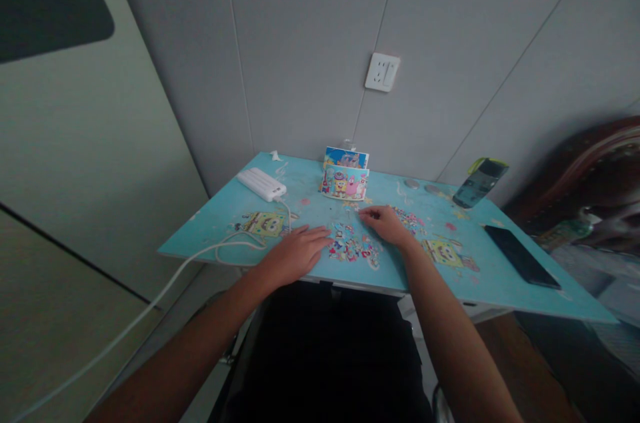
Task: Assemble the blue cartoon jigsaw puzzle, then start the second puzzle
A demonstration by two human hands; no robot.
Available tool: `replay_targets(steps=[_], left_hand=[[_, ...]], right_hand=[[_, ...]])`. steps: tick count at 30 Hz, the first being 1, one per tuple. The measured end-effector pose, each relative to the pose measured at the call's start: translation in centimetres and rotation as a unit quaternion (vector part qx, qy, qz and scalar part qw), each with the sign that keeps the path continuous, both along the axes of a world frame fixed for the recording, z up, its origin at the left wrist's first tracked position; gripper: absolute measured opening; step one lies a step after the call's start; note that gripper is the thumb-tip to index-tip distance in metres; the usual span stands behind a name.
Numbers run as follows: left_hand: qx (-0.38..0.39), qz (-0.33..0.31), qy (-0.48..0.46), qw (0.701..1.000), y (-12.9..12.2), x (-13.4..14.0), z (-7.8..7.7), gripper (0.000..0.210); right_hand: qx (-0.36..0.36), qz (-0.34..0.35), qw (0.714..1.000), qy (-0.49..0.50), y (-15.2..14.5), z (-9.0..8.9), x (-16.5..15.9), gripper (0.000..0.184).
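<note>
On a light-blue table [310, 193] lies a loose cluster of small, colourful flat pieces [353, 248] that look like jigsaw pieces. My left hand [299, 254] rests palm down at the cluster's left side, fingers stretched out and fingertips at the nearest pieces. Just above the cluster, my right hand [385, 223] has its thumb and fingers drawn together near the tabletop; whatever may be between them is too small to make out. Another patch of pieces [411, 220] lies beyond my right wrist. Behind the hands stands a cartoon picture card [345, 183], with a blue picture card [346, 157] behind it.
A white power bank [261, 184] with a white cable [200, 252] lies at the left. To the right are a dark bottle with a green strap [480, 183] and a black phone or tablet [521, 256]. The grey wall [310, 56] with a socket [383, 72] closes off the back.
</note>
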State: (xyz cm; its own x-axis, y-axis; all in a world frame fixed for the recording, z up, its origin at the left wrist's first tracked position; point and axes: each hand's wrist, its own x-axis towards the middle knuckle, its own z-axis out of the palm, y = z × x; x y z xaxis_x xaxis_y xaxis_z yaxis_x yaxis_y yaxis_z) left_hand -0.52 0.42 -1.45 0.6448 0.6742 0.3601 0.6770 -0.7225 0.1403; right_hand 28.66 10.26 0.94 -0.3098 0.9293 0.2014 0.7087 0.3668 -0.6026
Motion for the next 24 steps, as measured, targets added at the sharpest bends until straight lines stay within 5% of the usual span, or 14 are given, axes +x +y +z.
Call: replay_targets(steps=[10,24], left_hand=[[0.005,-0.002,-0.004,1.000,-0.2,0.1,0.4,0.041],[0.004,-0.002,-0.001,1.000,0.0,0.0,0.1,0.042]], right_hand=[[0.070,-0.096,0.990,-0.069,1.9,-1.1,-1.1,0.030],[0.055,-0.090,0.994,-0.022,2.8,-1.8,-1.3,0.026]])
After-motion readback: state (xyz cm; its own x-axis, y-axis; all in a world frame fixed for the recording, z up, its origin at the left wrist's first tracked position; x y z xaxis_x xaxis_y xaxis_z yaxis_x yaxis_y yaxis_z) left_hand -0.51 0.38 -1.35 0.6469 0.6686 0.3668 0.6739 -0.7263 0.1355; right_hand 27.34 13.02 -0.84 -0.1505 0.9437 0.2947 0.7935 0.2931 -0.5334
